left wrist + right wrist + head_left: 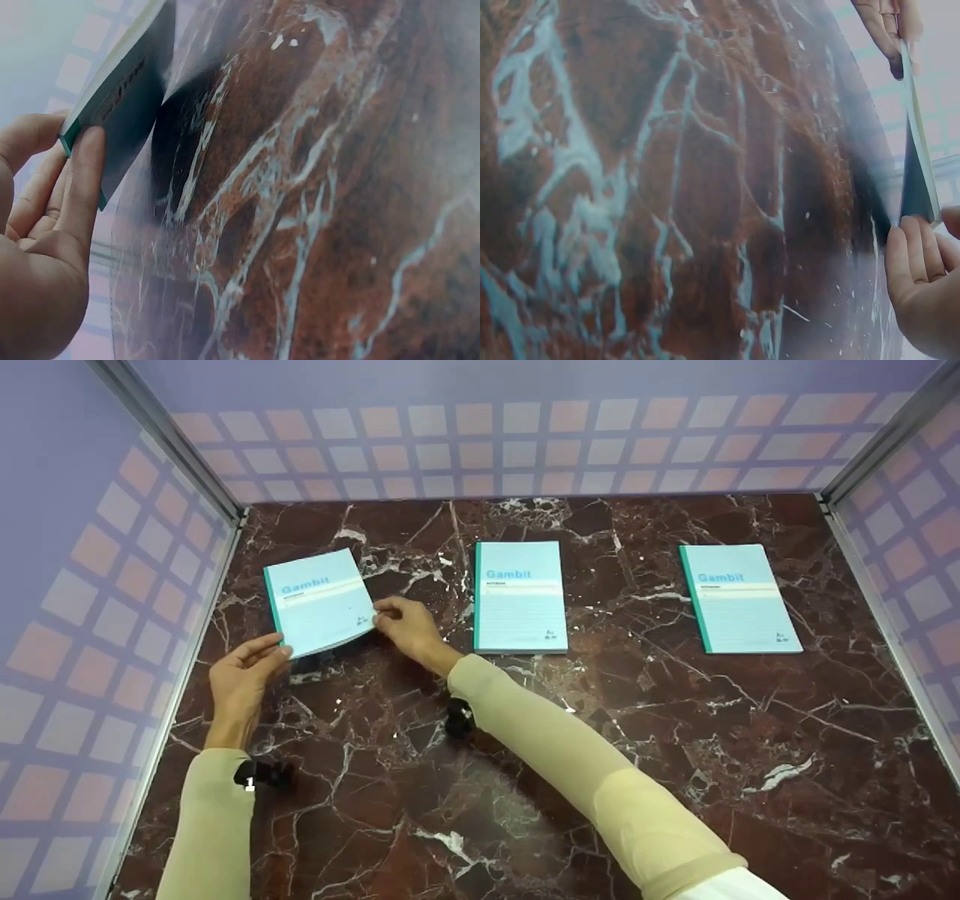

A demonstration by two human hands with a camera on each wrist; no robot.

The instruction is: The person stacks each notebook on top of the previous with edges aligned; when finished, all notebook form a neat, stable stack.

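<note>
A light-blue notebook (319, 611) with a green spine is tilted on the left of the table, its near edge raised off the surface. My left hand (244, 675) pinches its near left corner by the spine. At the near right corner, my right hand (412, 631) grips the notebook between thumb and fingers. In the left wrist view, the left hand (56, 202) has the thumb on one cover and fingers on the other. The right wrist view shows the right hand (922, 277) holding the opposite corner, fingers under the notebook (915, 165).
Two similar notebooks lie flat: one at the middle (520, 607), one at the right (741, 607). The dark red marbled table (450, 795) is bounded by a left wall panel (97, 585), a back panel (517, 442) and a right panel (911, 525).
</note>
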